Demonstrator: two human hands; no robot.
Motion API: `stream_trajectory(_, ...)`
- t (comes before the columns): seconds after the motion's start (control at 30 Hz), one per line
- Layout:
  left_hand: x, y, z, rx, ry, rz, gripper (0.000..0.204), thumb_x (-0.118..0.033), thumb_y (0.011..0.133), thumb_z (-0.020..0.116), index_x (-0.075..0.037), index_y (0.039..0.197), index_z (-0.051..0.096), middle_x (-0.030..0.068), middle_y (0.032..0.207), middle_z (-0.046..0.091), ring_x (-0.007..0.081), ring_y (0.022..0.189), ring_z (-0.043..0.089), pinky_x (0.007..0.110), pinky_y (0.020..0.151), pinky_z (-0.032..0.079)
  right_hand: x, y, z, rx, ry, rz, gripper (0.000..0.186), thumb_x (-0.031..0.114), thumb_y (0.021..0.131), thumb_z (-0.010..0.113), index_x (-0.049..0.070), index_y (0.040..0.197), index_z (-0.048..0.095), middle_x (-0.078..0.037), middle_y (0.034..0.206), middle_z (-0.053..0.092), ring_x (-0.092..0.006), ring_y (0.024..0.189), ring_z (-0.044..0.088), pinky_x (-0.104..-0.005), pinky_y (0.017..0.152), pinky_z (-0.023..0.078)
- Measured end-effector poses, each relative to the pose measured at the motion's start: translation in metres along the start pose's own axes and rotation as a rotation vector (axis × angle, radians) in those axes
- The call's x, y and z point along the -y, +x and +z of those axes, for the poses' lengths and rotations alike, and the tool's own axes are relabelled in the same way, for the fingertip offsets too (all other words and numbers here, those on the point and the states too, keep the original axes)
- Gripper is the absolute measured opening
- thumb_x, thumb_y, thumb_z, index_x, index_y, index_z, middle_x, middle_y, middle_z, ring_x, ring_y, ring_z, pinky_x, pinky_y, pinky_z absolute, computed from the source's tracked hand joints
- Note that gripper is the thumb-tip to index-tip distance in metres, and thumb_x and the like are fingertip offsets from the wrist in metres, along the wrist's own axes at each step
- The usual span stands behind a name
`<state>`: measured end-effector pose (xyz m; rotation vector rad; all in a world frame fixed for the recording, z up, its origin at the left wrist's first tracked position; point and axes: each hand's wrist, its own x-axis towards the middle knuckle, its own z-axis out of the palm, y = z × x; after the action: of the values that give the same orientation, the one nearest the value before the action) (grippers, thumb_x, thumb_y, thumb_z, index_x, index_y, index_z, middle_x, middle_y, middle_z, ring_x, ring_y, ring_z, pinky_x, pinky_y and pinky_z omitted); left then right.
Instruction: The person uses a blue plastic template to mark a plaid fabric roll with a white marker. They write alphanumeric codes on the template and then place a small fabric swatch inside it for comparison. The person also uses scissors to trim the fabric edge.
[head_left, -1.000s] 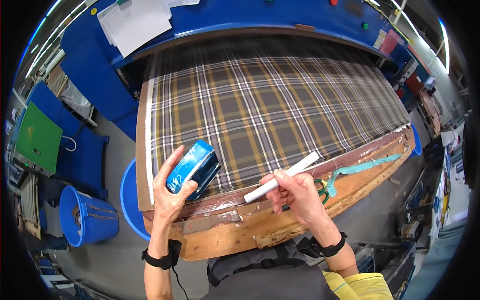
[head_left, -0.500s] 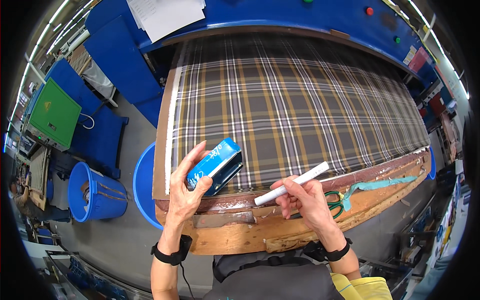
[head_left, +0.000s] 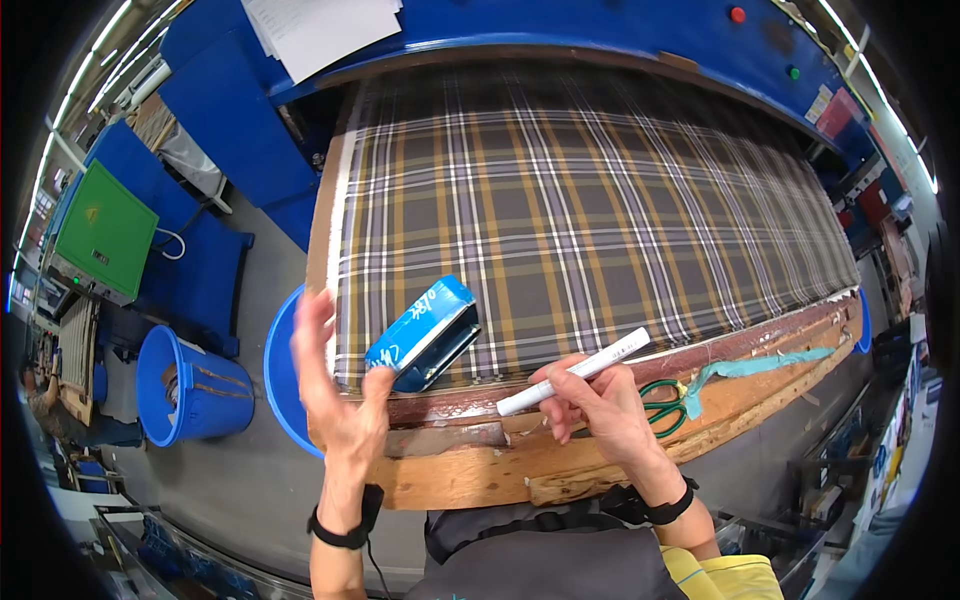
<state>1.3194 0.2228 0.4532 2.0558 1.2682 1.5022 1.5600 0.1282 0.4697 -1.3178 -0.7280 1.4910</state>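
Observation:
A blue hollow block with white handwriting rests tilted on the plaid fabric, near its front left corner. Beside it my left hand is open, slightly blurred, its fingers spread and its thumb at the block's lower end; whether they touch, I cannot tell. Between the thumb and fingers of my right hand is a white marker pen, slanting up to the right over the fabric's front edge. Green-handled scissors lie just right of that hand, partly hidden by it.
A worn wooden board runs along the front, with a teal cloth strip on it. Behind the fabric stands a blue machine with papers on top. Blue bins stand on the floor at left.
My left hand has let go of the blue block and spread its fingers, shifting left and down. The block now lies on the fabric. My right hand still holds the marker, moved slightly left.

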Motion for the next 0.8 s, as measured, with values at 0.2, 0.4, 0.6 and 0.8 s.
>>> stream_trajectory(0.2, -0.056, -0.038, 0.005, 0.364, 0.127, 0.361, 0.075, -0.018, 0.084, 0.071, 0.01, 0.142, 0.031, 0.0141, 0.098, 0.064, 0.0246, 0.083, 0.061, 0.037, 0.076, 0.047, -0.007, -0.005, 0.015, 0.096, 0.064, 0.004, 0.026, 0.022, 0.098, 0.056, -0.002, 0.101, 0.065, -0.003, 0.067, 0.059, -0.0082, 0.054, 0.057, -0.0219, 0.048, 0.047)
stream_trajectory(0.4, -0.064, -0.058, 0.013, 0.554, -0.014, 0.153, 0.068, -0.002, 0.083, 0.068, 0.011, 0.141, 0.033, 0.0147, 0.086, 0.064, 0.0298, 0.071, 0.063, 0.036, 0.062, 0.051, -0.008, -0.016, 0.023, 0.171, 0.058, 0.017, 0.02, 0.02, 0.096, 0.06, 0.0, 0.092, 0.059, -0.002, 0.065, 0.058, -0.0072, 0.052, 0.055, -0.0206, 0.045, 0.044)
stream_trajectory(0.6, -0.082, -0.075, -0.005, 0.719, -0.117, 0.003, 0.074, 0.0, 0.081, 0.069, 0.01, 0.143, 0.029, 0.0155, 0.078, 0.062, 0.0267, 0.066, 0.063, 0.036, 0.06, 0.051, -0.008, -0.03, 0.026, 0.239, 0.041, 0.091, 0.026, 0.019, 0.093, 0.066, 0.004, 0.079, 0.05, -0.001, 0.059, 0.055, -0.0049, 0.045, 0.049, -0.0203, 0.039, 0.036)
stream_trajectory(0.8, -0.088, -0.087, -0.015, 0.685, -0.524, -0.372, 0.061, -0.005, 0.097, 0.05, 0.007, 0.148, 0.019, 0.0063, 0.067, 0.048, 0.0176, 0.055, 0.046, 0.028, 0.057, 0.042, -0.013, -0.041, 0.027, 0.302, 0.203, 0.168, 0.02, 0.014, 0.094, 0.062, 0.005, 0.082, 0.05, -0.002, 0.061, 0.054, -0.0058, 0.043, 0.046, -0.0206, 0.037, 0.033)
